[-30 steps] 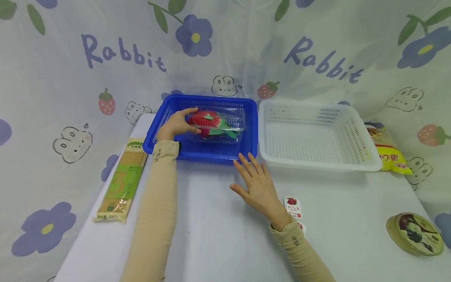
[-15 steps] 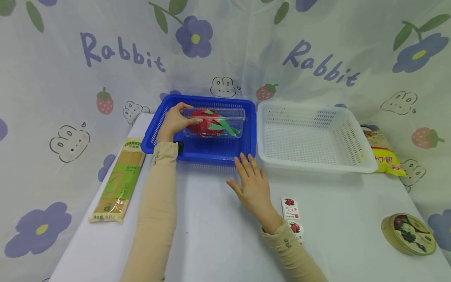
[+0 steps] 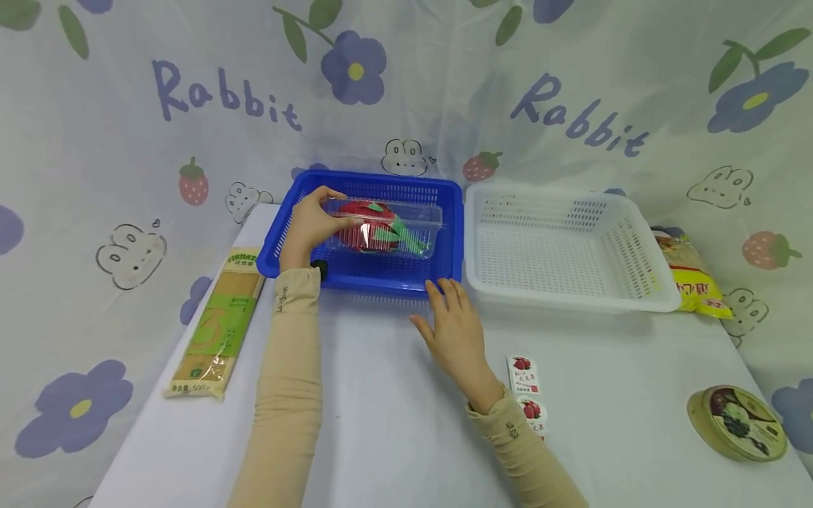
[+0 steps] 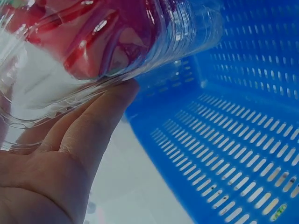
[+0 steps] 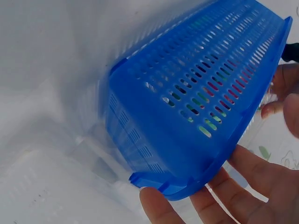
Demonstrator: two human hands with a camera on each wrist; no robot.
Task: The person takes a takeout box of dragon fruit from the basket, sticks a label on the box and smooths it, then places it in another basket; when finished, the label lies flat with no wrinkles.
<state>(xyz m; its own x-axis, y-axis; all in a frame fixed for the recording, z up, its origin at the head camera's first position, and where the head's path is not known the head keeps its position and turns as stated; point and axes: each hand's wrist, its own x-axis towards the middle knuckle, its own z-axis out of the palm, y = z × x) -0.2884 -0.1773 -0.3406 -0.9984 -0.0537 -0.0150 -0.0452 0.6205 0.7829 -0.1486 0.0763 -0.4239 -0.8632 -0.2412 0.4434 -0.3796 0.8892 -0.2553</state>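
Note:
My left hand [image 3: 310, 227] reaches into the blue basket [image 3: 381, 282] and grips the left end of a clear plastic box [image 3: 427, 217], thumb on the near side and fingers at the far side. Inside the box lies a red fruit-like thing [image 3: 365, 229] with green pointed leaves. The left wrist view shows the fingers [image 4: 96, 123] against the clear wall, with the basket's slotted side beyond. My right hand [image 3: 456, 335] is at the basket's front right corner. Its spread fingers [image 5: 252, 170] touch the rim in the right wrist view, thumb apart.
A white basket [image 3: 571, 300] stands right of the blue one, with a yellow snack bag [image 3: 692, 279] behind its right end. Left lies a noodle pack [image 3: 216, 324]. Printed fruit cards [image 3: 524, 375] lie near the right forearm, and a round tin [image 3: 737, 423] sits far right.
The box rose slightly in the view half a second ago and now sits a little lower. My left hand moved with it, still gripping. My right hand has stayed by the rim corner.

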